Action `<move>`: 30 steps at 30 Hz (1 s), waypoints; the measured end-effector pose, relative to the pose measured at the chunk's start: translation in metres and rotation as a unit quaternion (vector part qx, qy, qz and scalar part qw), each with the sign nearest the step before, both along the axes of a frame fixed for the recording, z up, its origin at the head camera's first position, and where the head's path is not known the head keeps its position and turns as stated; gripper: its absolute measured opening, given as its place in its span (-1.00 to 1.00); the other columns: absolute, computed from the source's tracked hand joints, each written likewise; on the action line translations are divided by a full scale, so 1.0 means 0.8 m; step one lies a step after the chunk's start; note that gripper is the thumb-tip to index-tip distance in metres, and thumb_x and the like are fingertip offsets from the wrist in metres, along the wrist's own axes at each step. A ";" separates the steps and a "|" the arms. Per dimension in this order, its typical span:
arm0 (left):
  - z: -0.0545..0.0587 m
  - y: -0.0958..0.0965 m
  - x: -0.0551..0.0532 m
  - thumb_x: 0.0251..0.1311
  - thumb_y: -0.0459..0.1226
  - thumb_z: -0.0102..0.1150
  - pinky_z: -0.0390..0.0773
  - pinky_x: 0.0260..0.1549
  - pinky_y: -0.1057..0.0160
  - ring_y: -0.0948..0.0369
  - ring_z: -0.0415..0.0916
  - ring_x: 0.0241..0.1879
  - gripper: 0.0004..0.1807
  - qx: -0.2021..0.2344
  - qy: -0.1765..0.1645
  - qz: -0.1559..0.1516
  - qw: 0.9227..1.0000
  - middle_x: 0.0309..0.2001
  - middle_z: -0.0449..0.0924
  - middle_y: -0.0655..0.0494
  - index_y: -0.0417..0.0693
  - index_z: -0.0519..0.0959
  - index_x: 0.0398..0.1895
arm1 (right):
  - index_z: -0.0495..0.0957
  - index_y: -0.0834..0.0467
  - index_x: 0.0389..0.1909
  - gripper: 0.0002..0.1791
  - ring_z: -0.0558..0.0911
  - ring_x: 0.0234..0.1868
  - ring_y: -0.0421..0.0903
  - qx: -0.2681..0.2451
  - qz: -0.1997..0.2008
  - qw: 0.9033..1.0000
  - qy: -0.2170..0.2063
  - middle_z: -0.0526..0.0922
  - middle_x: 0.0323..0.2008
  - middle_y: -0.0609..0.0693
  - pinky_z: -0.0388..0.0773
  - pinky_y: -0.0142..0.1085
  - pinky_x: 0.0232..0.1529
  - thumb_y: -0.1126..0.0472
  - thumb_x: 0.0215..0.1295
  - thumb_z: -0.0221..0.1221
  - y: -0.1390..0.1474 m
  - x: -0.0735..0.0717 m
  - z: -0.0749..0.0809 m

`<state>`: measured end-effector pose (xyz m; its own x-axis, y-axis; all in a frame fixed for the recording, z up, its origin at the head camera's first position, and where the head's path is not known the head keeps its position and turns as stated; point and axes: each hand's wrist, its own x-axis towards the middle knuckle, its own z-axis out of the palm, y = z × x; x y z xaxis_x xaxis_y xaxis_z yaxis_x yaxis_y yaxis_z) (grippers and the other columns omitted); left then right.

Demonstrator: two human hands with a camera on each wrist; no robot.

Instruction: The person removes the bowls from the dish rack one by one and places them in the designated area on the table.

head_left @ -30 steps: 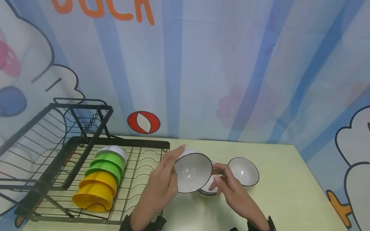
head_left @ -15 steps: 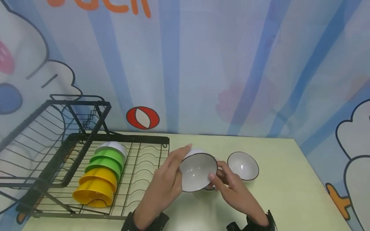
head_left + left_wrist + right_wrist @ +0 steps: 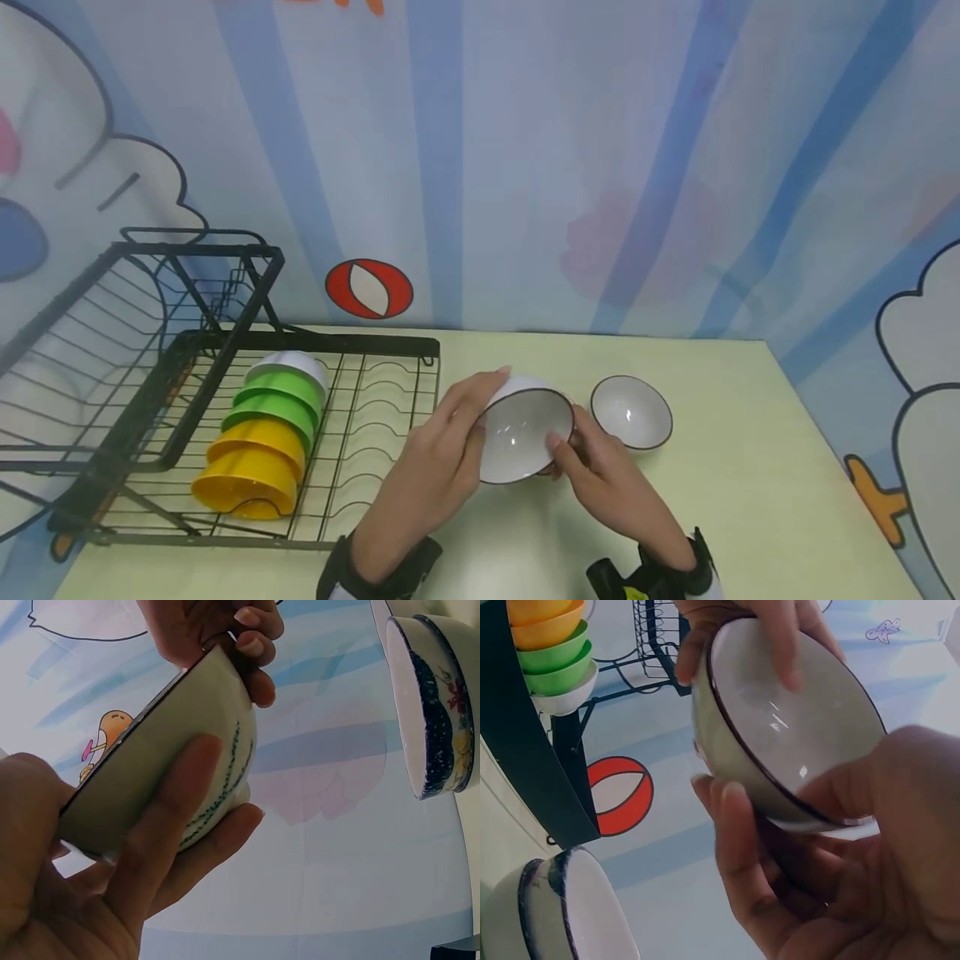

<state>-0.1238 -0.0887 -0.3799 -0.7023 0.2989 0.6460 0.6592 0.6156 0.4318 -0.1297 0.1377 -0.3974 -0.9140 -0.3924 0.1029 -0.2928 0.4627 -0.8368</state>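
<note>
Pale tabletop lay below, and from the head view we had the white bowl tilted, mouth our way, right between left hand and right hand, the drying rack nearer the left. Left wrist: we saw that hand grip it, fingers along its outer wall. Right wrist: the other pinched its edge, thumb inside.

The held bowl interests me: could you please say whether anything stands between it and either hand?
Nothing visible does: the left hand grips the held bowl directly, and the right hand pinches its rim. Another dark-rimmed bowl sits on the table farther right, outside both grips.
</note>
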 end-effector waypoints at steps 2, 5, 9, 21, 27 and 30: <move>0.002 0.000 0.000 0.39 -0.38 0.01 0.74 -0.27 0.28 0.20 0.65 -0.07 -0.45 -0.001 -0.008 -0.008 1.000 0.27 0.48 0.06 0.09 0.34 0.43 | 0.34 0.06 0.25 -0.68 0.65 -0.37 -0.22 -0.004 -0.010 1.000 -0.002 0.70 -0.37 -0.06 0.56 -0.37 -0.36 0.14 0.56 -0.05 -0.002 0.000 0.000; 0.004 -0.001 0.001 0.44 -0.25 0.03 0.74 -0.25 0.28 0.21 0.65 -0.07 -0.47 -0.007 -0.026 -0.017 0.999 0.30 0.45 0.07 0.12 0.30 0.45 | 0.36 0.12 0.21 -0.70 0.67 -0.38 -0.20 -0.013 -0.025 1.000 -0.009 0.71 -0.38 -0.03 0.58 -0.37 -0.35 0.17 0.56 -0.05 -0.006 0.000 0.001; 0.006 -0.002 0.003 0.45 -0.15 0.03 0.72 -0.30 0.37 0.19 0.66 -0.08 -0.43 -0.012 -0.055 -0.027 0.998 0.35 0.41 0.06 0.15 0.24 0.49 | 0.35 0.12 0.25 -0.67 0.68 -0.40 -0.23 -0.018 -0.045 0.999 -0.013 0.73 -0.38 -0.01 0.63 -0.36 -0.28 0.19 0.55 -0.05 -0.009 -0.001 0.002; 0.013 -0.005 0.007 0.42 -0.06 0.08 0.66 -0.32 0.51 0.17 0.62 0.05 -0.32 0.007 -0.154 -0.067 0.986 0.47 0.24 0.16 0.27 0.10 0.54 | 0.29 0.06 0.36 -0.59 0.61 -0.43 -0.23 -0.002 -0.077 0.996 -0.042 0.70 -0.47 -0.03 0.35 -0.35 -0.57 0.14 0.56 -0.05 0.000 -0.003 0.006; 0.012 -0.010 0.007 0.41 -0.01 0.08 0.70 -0.29 0.42 0.19 0.66 0.05 -0.35 -0.007 -0.157 -0.045 0.987 0.45 0.29 0.21 0.23 0.18 0.51 | 0.21 0.05 0.46 -0.50 0.54 -0.48 -0.10 0.015 -0.118 0.990 -0.077 0.71 -0.41 0.01 0.25 -0.32 -0.58 0.09 0.57 -0.09 0.012 -0.007 0.006; 0.012 -0.012 0.006 0.39 0.01 0.10 0.61 -0.45 0.50 0.24 0.69 -0.03 -0.37 -0.029 -0.123 -0.030 0.992 0.41 0.37 0.22 0.19 0.24 0.48 | 0.19 0.05 0.47 -0.49 0.52 -0.47 -0.06 0.024 -0.143 0.985 -0.089 0.72 -0.38 0.04 0.24 -0.31 -0.55 0.06 0.58 -0.11 0.020 -0.011 0.008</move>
<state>-0.1194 -0.0981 -0.3703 -0.8169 0.3758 0.4375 0.5737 0.6074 0.5495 -0.1383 0.1536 -0.3913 -0.9898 -0.1169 -0.0812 0.0044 0.5451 -0.8384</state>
